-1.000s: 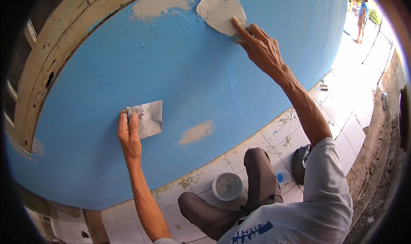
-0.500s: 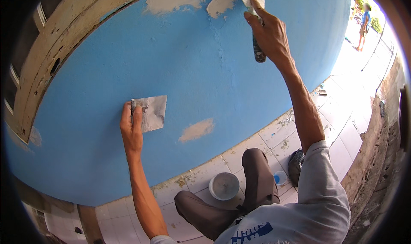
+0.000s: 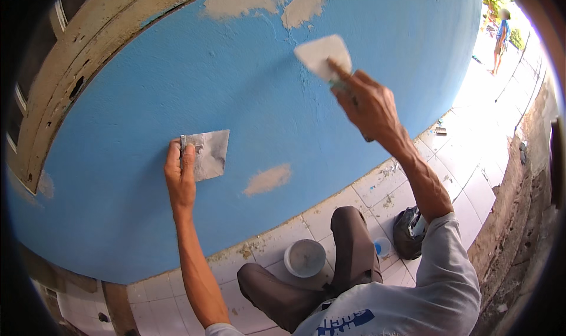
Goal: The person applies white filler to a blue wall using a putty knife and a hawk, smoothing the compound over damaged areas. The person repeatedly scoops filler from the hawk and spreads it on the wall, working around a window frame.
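My left hand (image 3: 181, 180) is closed on the edge of a flat metal filling plate (image 3: 211, 153), grey and smeared, held up in front of the blue wall (image 3: 141, 112). Farther up and to the right, my right hand (image 3: 374, 106) grips a putty knife (image 3: 321, 54), its index finger laid along the broad blade. Whitish filler covers the blade, which is slightly blurred. Whether it touches the wall I cannot tell. Above the knife are pale filler patches (image 3: 306, 5), with a thin crack running down from them. A smaller patch (image 3: 268, 180) lies right of the plate.
A round tub (image 3: 303, 274) of greyish stuff stands on the tiled floor (image 3: 236, 269) by my knees. To its right are a small cup (image 3: 383, 247) with blue in it and a black plastic bag (image 3: 407, 236). A brush (image 3: 440, 131) lies farther off. Another person (image 3: 503, 35) stands far right.
My right hand has brought the putty knife down and left, away from the upper filler patch. My left hand with the filling plate has hardly moved.
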Available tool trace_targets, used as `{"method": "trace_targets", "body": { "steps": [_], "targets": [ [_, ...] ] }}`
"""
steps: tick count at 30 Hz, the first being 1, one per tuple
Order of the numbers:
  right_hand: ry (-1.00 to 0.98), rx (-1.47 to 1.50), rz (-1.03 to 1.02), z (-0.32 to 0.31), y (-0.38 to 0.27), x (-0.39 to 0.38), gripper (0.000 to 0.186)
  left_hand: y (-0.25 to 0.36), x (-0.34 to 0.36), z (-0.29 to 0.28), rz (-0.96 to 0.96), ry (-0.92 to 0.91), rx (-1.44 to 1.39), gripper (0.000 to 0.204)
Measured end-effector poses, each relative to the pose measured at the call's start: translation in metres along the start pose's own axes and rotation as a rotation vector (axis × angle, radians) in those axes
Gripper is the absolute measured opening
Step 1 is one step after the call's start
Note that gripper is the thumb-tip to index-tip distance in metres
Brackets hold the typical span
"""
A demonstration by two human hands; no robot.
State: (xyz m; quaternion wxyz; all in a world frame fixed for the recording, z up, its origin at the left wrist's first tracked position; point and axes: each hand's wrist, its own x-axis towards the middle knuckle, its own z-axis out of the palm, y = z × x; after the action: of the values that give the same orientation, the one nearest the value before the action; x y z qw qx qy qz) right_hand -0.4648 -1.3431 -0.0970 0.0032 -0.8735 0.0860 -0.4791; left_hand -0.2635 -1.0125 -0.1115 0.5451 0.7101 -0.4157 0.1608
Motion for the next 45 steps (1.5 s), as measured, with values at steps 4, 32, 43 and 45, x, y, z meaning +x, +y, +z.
{"method": "trace_targets", "body": {
  "steps": [4,32,43,45],
  "targets": [
    [0.119,0.141,0.148,-0.024,0.009,0.052,0.046,-0.003,-0.003,0.000,-0.037,-0.023,-0.034,0.023],
    [0.138,-0.299,-0.238,0.041,0.086,0.027,0.070,0.006,-0.004,0.001,-0.074,-0.011,-0.009,0.020],
    [0.112,0.268,0.330,-0.006,0.022,0.028,0.049,0.002,-0.004,-0.001,-0.082,-0.030,0.012,0.022],
    [0.167,0.241,0.301,0.004,0.014,0.043,0.049,0.004,-0.002,-0.003,-0.089,-0.026,0.012,0.023]
  ]
}}
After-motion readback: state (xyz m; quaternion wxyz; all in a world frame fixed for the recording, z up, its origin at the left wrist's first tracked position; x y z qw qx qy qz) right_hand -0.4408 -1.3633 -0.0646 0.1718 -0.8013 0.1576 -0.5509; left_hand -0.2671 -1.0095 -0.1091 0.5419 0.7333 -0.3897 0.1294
